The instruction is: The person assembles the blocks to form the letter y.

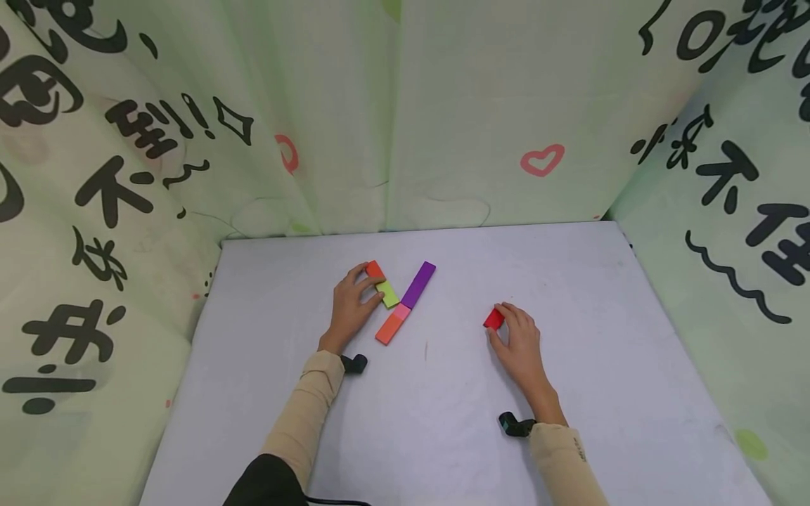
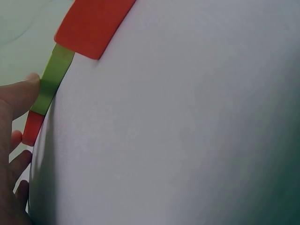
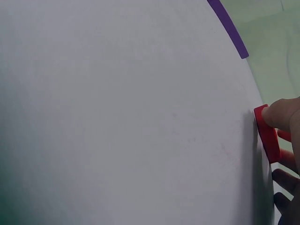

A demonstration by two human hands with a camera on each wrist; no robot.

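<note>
My left hand (image 1: 354, 302) pinches a yellow-green block (image 1: 388, 294) between thumb and fingers. An orange-red block (image 1: 375, 270) lies end to end with it at the far side, by the fingertips; in the left wrist view the thumb presses the green block (image 2: 52, 79). Its near end meets a slanted row of a purple block (image 1: 418, 284), a small pink block (image 1: 401, 312) and an orange block (image 1: 389, 329). To the right, my right hand (image 1: 520, 344) holds a red block (image 1: 493, 320) by its edges, thumb on the near side; this red block (image 3: 267, 133) also appears in the right wrist view.
A white-covered table (image 1: 443, 422) carries the blocks. Pale green curtains (image 1: 455, 119) with dark lettering and hearts stand at the back and both sides. Each wrist wears a small black camera, and a black cable (image 1: 335, 502) runs by the left sleeve.
</note>
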